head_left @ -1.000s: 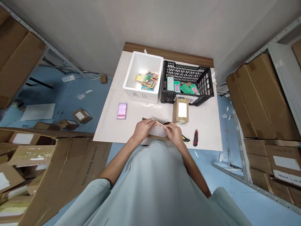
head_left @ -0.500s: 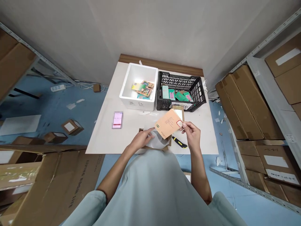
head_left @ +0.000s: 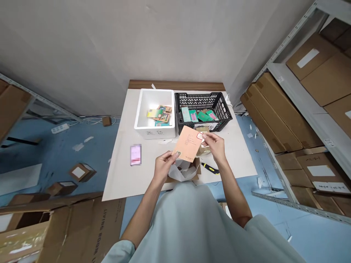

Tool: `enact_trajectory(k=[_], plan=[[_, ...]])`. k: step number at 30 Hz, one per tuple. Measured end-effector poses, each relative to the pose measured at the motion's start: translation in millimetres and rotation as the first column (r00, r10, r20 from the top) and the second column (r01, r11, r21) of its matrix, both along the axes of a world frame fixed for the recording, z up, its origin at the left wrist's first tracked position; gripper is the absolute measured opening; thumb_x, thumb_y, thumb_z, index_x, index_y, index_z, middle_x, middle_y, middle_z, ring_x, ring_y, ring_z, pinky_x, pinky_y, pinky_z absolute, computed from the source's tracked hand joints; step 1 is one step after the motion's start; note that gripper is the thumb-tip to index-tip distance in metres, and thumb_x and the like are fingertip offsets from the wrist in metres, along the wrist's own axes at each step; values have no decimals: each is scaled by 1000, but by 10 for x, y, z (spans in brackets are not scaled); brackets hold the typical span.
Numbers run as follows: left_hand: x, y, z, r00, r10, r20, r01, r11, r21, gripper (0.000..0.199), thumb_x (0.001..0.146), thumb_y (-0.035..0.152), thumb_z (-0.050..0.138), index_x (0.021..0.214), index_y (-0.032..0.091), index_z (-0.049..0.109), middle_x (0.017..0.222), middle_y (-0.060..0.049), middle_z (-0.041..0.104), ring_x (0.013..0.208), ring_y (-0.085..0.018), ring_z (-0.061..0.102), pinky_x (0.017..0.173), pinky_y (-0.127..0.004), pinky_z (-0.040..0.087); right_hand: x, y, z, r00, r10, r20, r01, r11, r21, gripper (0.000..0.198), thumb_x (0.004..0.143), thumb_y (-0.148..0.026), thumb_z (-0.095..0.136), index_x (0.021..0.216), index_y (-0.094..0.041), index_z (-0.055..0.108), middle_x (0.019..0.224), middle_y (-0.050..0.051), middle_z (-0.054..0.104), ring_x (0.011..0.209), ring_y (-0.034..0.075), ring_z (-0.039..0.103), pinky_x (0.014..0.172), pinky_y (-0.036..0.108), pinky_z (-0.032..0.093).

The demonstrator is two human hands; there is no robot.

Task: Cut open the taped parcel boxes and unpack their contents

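Both my hands hold a flat orange-tan packet (head_left: 188, 143) above the white table (head_left: 123, 171). My left hand (head_left: 163, 163) pinches its lower left corner by the barcode. My right hand (head_left: 214, 143) grips its upper right corner, where a red-edged label sits. Below the packet lies an open brown box (head_left: 195, 171) with white wrapping paper (head_left: 178, 172) in it. A small brown carton (head_left: 203, 130) stands partly hidden behind the packet and my right hand.
A white foam box (head_left: 153, 128) with colourful packets and a black crate (head_left: 219, 109) with green packets stand at the table's back. A yellow-black cutter (head_left: 210, 168) lies right of the open box. Cardboard cartons fill shelves right (head_left: 276, 120) and the floor left (head_left: 79, 171).
My right hand drew the orange-tan packet out of the open box and raised it. My left hand left the wrapping paper and took the packet's lower corner. The camera tilted up.
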State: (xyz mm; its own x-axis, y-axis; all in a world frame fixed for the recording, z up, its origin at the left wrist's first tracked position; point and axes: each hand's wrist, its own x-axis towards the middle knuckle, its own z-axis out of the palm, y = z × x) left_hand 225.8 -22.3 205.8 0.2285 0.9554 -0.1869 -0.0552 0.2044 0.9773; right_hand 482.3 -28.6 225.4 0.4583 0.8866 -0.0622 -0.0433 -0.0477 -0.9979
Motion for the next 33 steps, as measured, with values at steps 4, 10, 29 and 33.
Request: enact_trajectory(k=[4,10,29,33], plan=[[37,-62,-35,980,159,-121,-132,969,209,41,91,63,87,93,22,88,78,0,64,66,-14,54,64,-29,47,-254,-5,-38,995,-83,60,84,996,-9,55,81,-68,91,111,-21,86,106,9,89,83,24,84,73,36,70],[130,-208,-171,924,234,-303,-39,845,534,34,108,52,71,124,28,91,89,-5,73,78,-19,68,76,-31,56,-821,-215,-35,996,38,75,-34,998,-54,51,80,-63,96,112,-24,89,112,10,91,101,33,89,87,42,75],[-178,172,181,996,-87,-16,86,994,-67,62,75,59,101,119,17,88,89,-4,74,58,-8,46,54,-25,39,-423,-374,-112,979,143,-147,-160,981,-111,61,77,-77,94,103,-22,89,97,8,89,95,29,85,88,43,72],[-177,164,168,997,-80,-13,80,996,-25,63,79,60,99,124,19,85,92,-2,71,57,-8,51,52,-24,41,-410,-343,-161,982,156,-110,-164,984,-70,61,76,-73,97,112,-25,88,111,8,89,109,29,84,101,44,71]])
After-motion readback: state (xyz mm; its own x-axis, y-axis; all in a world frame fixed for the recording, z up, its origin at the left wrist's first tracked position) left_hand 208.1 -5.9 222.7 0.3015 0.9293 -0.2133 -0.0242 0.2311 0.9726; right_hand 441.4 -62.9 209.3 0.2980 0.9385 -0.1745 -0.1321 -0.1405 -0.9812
